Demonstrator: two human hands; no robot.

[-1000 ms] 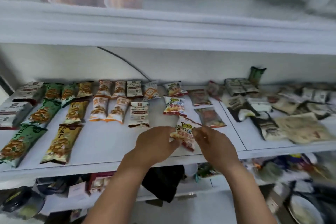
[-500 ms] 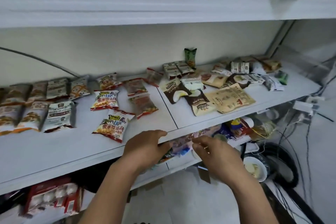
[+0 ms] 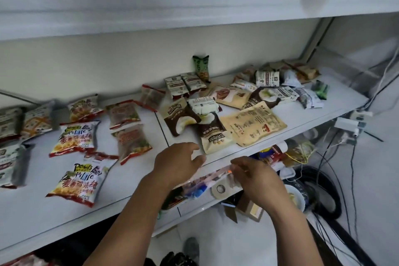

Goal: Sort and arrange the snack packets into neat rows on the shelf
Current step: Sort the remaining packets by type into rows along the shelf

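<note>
Snack packets lie on the white shelf (image 3: 133,188). Three yellow-and-red packets form a column at the left: the nearest (image 3: 79,179), the middle (image 3: 74,136) and the far one (image 3: 84,108). Beside them run three clear red-edged packets, the closest (image 3: 132,141). Further right, brown-and-white pouches (image 3: 213,136), a tan pouch (image 3: 254,125) and many small packets (image 3: 267,79) lie jumbled. A green packet (image 3: 201,67) leans on the back wall. My left hand (image 3: 177,164) hovers open over the shelf's front edge near the brown pouch. My right hand (image 3: 257,177) is just below that edge, holding nothing.
The upper shelf (image 3: 151,6) overhangs closely. On the lower shelf sit a tape roll (image 3: 220,189), a bowl (image 3: 295,196) and assorted clutter. Black cables (image 3: 323,190) and a power adapter (image 3: 347,124) hang at the right end.
Both hands let go of the yellow-and-red packet, which now lies at the front of its column. My view and hands have shifted right toward the jumbled pouches.
</note>
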